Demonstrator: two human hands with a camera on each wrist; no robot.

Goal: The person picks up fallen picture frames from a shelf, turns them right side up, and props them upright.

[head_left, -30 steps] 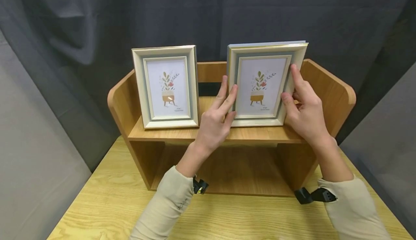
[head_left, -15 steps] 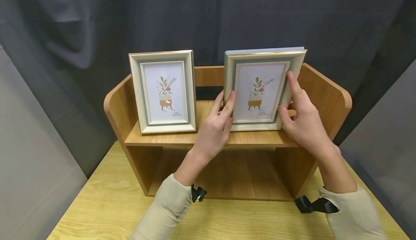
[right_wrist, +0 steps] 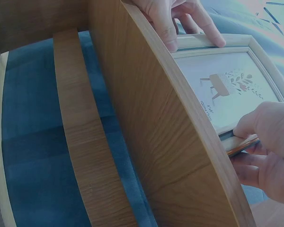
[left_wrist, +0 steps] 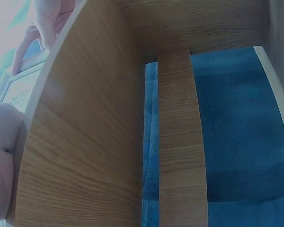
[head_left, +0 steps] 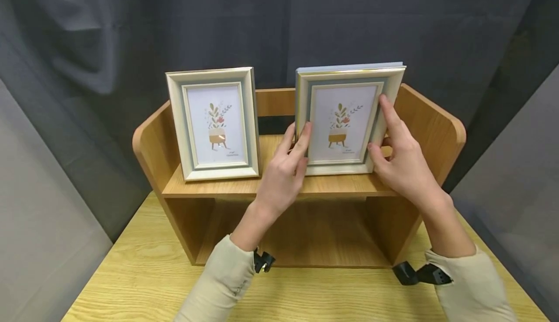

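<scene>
A picture frame (head_left: 214, 124) with a potted-plant print stands alone at the left of a wooden shelf (head_left: 279, 186), which sits on a pale wood table (head_left: 144, 283). Right of centre, a person steadies a second, matching frame (head_left: 347, 118) upright on the same shelf top. The left hand (head_left: 284, 174) rests against that frame's left edge with fingers extended and relaxed. The right hand (head_left: 403, 159) pinches the right edge, thumb near the lower corner and forefinger laid up the front moulding. Dark curtain (head_left: 279, 21) fills the upper frame.
</scene>
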